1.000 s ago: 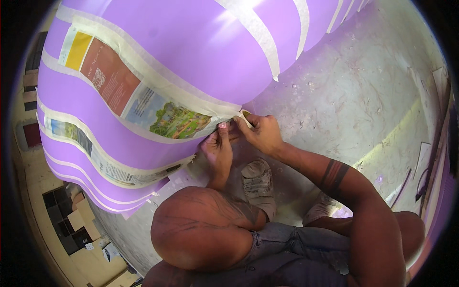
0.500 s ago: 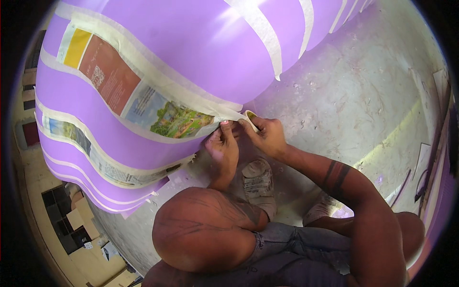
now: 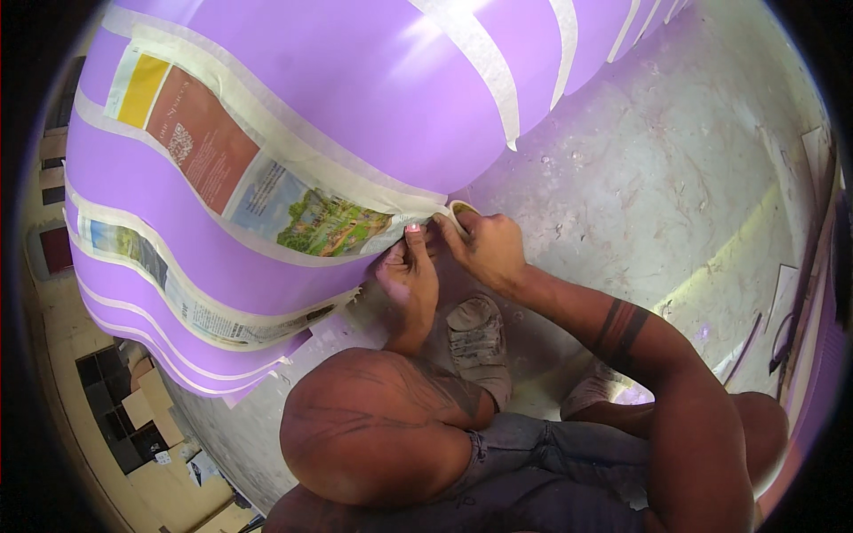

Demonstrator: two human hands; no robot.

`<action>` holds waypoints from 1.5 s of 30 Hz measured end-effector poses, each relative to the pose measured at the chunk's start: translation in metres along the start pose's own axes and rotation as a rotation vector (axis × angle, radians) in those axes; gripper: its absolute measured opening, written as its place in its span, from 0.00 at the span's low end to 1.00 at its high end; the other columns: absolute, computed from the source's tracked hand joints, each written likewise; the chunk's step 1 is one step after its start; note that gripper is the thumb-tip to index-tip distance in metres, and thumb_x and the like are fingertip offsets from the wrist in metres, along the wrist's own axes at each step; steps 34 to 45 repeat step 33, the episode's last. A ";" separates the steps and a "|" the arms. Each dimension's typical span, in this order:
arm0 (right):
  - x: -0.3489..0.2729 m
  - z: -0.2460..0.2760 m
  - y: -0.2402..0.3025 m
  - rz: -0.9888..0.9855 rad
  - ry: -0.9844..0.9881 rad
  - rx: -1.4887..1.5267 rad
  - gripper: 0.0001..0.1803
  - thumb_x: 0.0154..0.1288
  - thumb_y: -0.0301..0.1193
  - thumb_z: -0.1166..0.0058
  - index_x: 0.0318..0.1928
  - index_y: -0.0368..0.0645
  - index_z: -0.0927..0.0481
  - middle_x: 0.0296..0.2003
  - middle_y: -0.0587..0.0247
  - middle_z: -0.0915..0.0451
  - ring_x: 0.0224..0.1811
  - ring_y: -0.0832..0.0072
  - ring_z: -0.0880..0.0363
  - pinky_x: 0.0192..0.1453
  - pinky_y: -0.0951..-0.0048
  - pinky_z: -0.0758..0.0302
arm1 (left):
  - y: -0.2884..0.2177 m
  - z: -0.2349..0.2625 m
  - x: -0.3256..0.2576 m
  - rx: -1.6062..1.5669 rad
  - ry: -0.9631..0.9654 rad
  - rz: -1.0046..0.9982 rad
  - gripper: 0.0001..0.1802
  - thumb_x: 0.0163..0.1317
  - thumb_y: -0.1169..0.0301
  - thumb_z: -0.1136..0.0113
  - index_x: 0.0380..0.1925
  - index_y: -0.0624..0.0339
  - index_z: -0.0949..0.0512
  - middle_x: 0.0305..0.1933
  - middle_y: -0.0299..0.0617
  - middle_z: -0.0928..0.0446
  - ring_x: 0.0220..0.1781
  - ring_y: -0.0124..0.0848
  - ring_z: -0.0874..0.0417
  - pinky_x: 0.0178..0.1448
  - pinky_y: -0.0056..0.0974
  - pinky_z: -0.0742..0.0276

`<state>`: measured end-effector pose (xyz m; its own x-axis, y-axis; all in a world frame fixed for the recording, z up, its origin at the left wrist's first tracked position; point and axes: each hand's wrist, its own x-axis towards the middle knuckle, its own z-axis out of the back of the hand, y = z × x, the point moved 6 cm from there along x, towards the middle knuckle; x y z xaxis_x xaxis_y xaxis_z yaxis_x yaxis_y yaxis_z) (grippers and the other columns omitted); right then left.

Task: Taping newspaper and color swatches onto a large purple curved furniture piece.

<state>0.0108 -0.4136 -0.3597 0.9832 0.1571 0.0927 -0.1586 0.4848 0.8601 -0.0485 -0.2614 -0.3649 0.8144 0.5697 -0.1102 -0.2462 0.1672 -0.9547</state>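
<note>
Both hands have crept a little rightward along the masking tape since a second ago.

Masking tape strip (image 3: 418, 216) ends at the lower right edge of the curved purple panel (image 3: 355, 98), over the newspaper masking (image 3: 293, 209). The left hand (image 3: 409, 275) presses the strip flat with its fingertips, gripping nothing; the right hand (image 3: 484, 244) pinches the small tape roll (image 3: 462, 210) just beside it. Judging from this, the tape could wrinkle or wander off the paper's edge if the roll is pulled at an angle to the curve. To the right, the dusty concrete floor (image 3: 675, 178) lies open; nearer, the person's knee (image 3: 373, 435) and shoe (image 3: 480, 333) crowd the hands.
</note>
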 end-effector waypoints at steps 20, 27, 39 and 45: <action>-0.007 -0.007 -0.032 0.247 0.114 0.208 0.17 0.73 0.43 0.41 0.40 0.41 0.12 0.17 0.52 0.21 0.21 0.49 0.19 0.33 0.55 0.22 | -0.028 -0.008 0.011 0.081 -0.064 -0.342 0.09 0.68 0.73 0.31 0.39 0.72 0.12 0.34 0.41 0.12 0.30 0.23 0.16 0.35 0.31 0.14; 0.003 -0.018 -0.041 0.020 0.105 0.203 0.23 0.72 0.47 0.41 0.43 0.37 0.11 0.16 0.51 0.21 0.20 0.54 0.18 0.35 0.57 0.21 | -0.027 -0.007 0.010 0.149 -0.041 -0.256 0.11 0.70 0.71 0.32 0.43 0.71 0.12 0.35 0.39 0.13 0.31 0.23 0.16 0.40 0.29 0.18; 0.012 -0.028 -0.049 -0.199 0.287 0.217 0.30 0.72 0.52 0.42 0.37 0.32 0.11 0.16 0.49 0.20 0.23 0.53 0.14 0.34 0.56 0.19 | -0.038 -0.010 0.011 0.435 -0.008 -0.703 0.07 0.68 0.73 0.31 0.42 0.64 0.10 0.33 0.40 0.12 0.31 0.26 0.14 0.44 0.33 0.14; 0.012 -0.028 -0.049 -0.199 0.287 0.217 0.30 0.72 0.52 0.42 0.37 0.32 0.11 0.16 0.49 0.20 0.23 0.53 0.14 0.34 0.56 0.19 | -0.038 -0.010 0.011 0.435 -0.008 -0.703 0.07 0.68 0.73 0.31 0.42 0.64 0.10 0.33 0.40 0.12 0.31 0.26 0.14 0.44 0.33 0.14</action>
